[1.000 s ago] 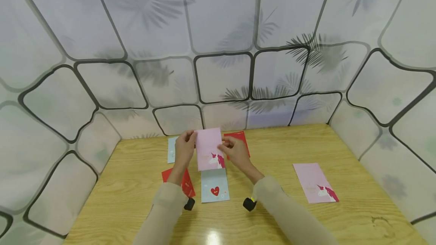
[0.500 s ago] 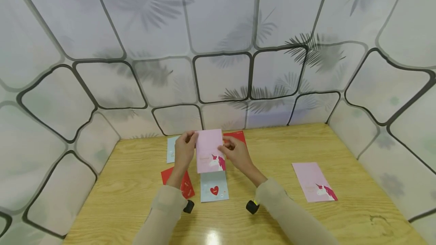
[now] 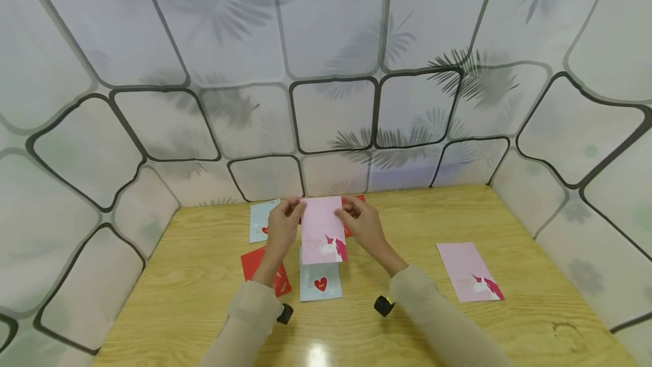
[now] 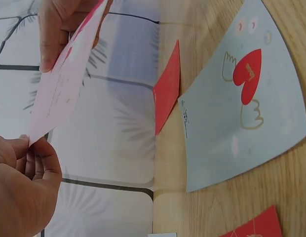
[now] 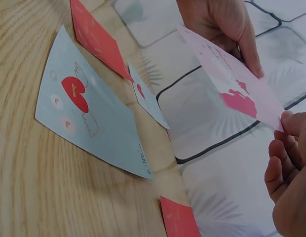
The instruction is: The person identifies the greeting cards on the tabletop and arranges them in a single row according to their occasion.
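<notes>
A pink card with a white unicorn and magenta mane point(image 3: 322, 228) is held up above the table. My left hand point(image 3: 283, 224) pinches its left edge between thumb and fingers, and my right hand point(image 3: 364, 224) pinches the right edge near the top. Below it, a light blue card with a winged red heart point(image 3: 320, 283) lies on the wood, its upper part covered by the pink card in the head view. In the left wrist view, that blue card point(image 4: 242, 103) shows almost whole, apart from the raised pink card point(image 4: 66, 81).
On the wooden table point(image 3: 407, 242) lie more cards: a red one point(image 3: 253, 262) partly behind the left forearm, a blue one point(image 3: 258, 222) at back left, a red one point(image 3: 348, 233) behind the right hand, and a second pink unicorn card point(image 3: 470, 272) at right. Patterned fabric walls point(image 3: 333, 115) stand around.
The pink card has shifted slightly right and a little lower, with both hands following. My right-hand grip has moved up its edge. More of the back-left blue card shows.
</notes>
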The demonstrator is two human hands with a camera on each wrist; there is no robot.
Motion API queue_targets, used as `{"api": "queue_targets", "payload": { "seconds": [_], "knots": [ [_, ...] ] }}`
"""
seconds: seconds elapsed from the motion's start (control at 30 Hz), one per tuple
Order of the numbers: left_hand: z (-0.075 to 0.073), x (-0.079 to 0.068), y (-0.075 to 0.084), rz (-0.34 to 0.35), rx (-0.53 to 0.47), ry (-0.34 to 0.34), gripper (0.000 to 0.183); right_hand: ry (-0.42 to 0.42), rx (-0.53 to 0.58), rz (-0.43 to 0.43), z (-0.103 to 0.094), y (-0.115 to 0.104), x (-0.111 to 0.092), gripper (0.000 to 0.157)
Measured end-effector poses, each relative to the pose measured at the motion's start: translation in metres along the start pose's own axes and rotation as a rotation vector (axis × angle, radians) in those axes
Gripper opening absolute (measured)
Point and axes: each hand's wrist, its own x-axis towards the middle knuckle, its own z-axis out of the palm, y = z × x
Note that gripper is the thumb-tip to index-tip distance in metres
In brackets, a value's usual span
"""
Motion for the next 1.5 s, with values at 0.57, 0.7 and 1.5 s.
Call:
{"api": "queue_targets", "payload": {
  "seconds": [0.57,0.7,1.5],
  "knots": [
    [0.023,-0.013,0.014,0.019,-0.135,-0.03,0.016,0.024,0.037,0.036,-0.041,-0.052,-0.008,0.018],
    [0.032,-0.018,0.02,0.01,-0.144,-0.039,0.018,0.01,0.019,0.074,-0.055,-0.049,-0.008,0.019],
    [0.099,-0.047,0.028,0.0,-0.167,-0.118,0.013,-0.027,-0.091,0.185,-0.132,0.0,-0.027,0.027]
  ]
}}
